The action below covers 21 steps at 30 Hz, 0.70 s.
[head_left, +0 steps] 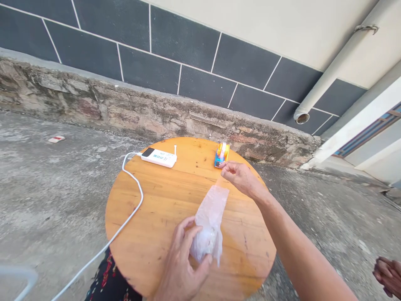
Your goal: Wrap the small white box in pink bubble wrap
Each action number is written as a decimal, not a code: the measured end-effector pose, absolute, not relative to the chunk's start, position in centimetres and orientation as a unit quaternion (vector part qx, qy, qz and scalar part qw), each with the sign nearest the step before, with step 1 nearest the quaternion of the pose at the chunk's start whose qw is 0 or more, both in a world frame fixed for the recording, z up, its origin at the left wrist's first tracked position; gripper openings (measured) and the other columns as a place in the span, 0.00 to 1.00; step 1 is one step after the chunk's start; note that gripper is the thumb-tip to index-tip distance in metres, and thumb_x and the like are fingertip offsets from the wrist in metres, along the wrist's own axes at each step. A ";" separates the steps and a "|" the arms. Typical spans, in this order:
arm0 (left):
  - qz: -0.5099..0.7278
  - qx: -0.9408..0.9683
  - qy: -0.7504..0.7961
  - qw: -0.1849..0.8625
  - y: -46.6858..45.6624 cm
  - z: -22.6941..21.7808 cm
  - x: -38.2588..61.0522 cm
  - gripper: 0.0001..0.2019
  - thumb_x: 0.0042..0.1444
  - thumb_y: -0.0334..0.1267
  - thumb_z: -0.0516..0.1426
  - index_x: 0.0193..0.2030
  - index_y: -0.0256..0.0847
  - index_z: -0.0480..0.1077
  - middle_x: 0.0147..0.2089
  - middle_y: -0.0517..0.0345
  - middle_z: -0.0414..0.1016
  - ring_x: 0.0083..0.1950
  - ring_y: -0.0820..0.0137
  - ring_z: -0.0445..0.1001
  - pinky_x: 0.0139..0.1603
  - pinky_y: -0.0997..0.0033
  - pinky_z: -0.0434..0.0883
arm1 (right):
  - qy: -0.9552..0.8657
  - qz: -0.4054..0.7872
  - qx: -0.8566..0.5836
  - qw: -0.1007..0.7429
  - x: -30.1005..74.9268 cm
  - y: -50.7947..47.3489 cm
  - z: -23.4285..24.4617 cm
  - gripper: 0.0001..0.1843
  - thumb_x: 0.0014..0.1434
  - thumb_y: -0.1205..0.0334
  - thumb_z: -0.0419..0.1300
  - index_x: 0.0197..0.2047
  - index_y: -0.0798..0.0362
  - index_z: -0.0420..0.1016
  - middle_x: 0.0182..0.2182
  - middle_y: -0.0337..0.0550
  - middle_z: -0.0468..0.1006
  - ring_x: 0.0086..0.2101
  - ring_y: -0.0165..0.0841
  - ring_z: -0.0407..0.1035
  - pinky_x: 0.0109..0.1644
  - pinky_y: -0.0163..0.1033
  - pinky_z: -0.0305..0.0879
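A thin clear plastic bag with a pale lump in its bottom lies on the round wooden table. My left hand holds the bag's lower, filled end, thumb and fingers curled round it. My right hand is pinched shut just above the bag's upper end; a faint strip of clear tape seems to run from its fingertips down to the bag. Right behind those fingertips stands a small orange and blue tape dispenser.
A white power bank with a white cable lies at the table's far left; the cable trails off the near left edge. Rough concrete ground, a low stone ledge and a tiled wall lie beyond. Someone's foot shows at bottom right.
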<state>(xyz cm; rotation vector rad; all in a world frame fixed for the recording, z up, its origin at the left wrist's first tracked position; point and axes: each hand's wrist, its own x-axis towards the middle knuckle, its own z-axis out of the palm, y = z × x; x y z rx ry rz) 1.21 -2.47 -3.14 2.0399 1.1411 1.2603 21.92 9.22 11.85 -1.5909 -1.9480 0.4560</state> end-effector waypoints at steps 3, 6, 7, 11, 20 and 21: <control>0.464 0.737 0.426 0.244 -2.3 -3.2 1.6 0.22 0.47 0.29 0.57 0.51 0.42 0.63 0.59 0.44 0.59 0.61 0.55 0.63 0.57 0.52 0.68 | -0.724 0.164 -0.604 0.290 22.3 10.0 11.5 0.10 0.53 0.61 0.54 0.23 0.53 0.71 0.45 0.43 0.77 0.45 0.38 0.70 0.46 0.41 0.62; 0.454 0.730 0.438 0.262 -1.8 -3.1 2.0 0.22 0.48 0.28 0.56 0.52 0.43 0.64 0.59 0.45 0.60 0.61 0.56 0.63 0.57 0.52 0.68 | -0.718 0.162 -0.616 0.282 22.8 11.3 10.3 0.10 0.54 0.63 0.55 0.23 0.54 0.73 0.39 0.42 0.78 0.40 0.38 0.71 0.44 0.40 0.63; 0.450 0.727 0.443 0.269 -1.6 -3.1 2.1 0.22 0.48 0.28 0.56 0.52 0.43 0.64 0.59 0.45 0.60 0.61 0.57 0.63 0.57 0.53 0.68 | -0.716 0.165 -0.619 0.277 22.9 11.9 9.8 0.10 0.55 0.63 0.56 0.24 0.54 0.74 0.37 0.42 0.78 0.39 0.38 0.71 0.44 0.40 0.64; 0.442 0.719 0.451 0.290 -0.9 -2.9 2.4 0.21 0.49 0.30 0.55 0.52 0.42 0.65 0.57 0.46 0.62 0.59 0.58 0.65 0.56 0.55 0.69 | -0.710 0.180 -0.630 0.260 23.2 14.4 7.1 0.11 0.61 0.58 0.59 0.43 0.56 0.75 0.44 0.44 0.75 0.42 0.38 0.71 0.46 0.44 0.69; 0.459 0.698 0.471 0.285 -0.4 -3.3 3.0 0.20 0.50 0.32 0.56 0.52 0.41 0.66 0.55 0.46 0.65 0.57 0.58 0.67 0.55 0.55 0.70 | -0.682 0.128 -0.669 0.265 23.6 13.1 6.8 0.16 0.65 0.56 0.49 0.35 0.56 0.73 0.28 0.39 0.75 0.30 0.33 0.70 0.33 0.36 0.62; 0.462 0.695 0.472 0.284 -0.4 -3.3 3.1 0.20 0.49 0.32 0.56 0.52 0.42 0.66 0.55 0.46 0.66 0.57 0.57 0.68 0.55 0.55 0.70 | -0.684 0.115 -0.671 0.262 23.3 11.8 7.2 0.15 0.62 0.54 0.51 0.33 0.54 0.73 0.25 0.38 0.74 0.28 0.32 0.68 0.32 0.35 0.59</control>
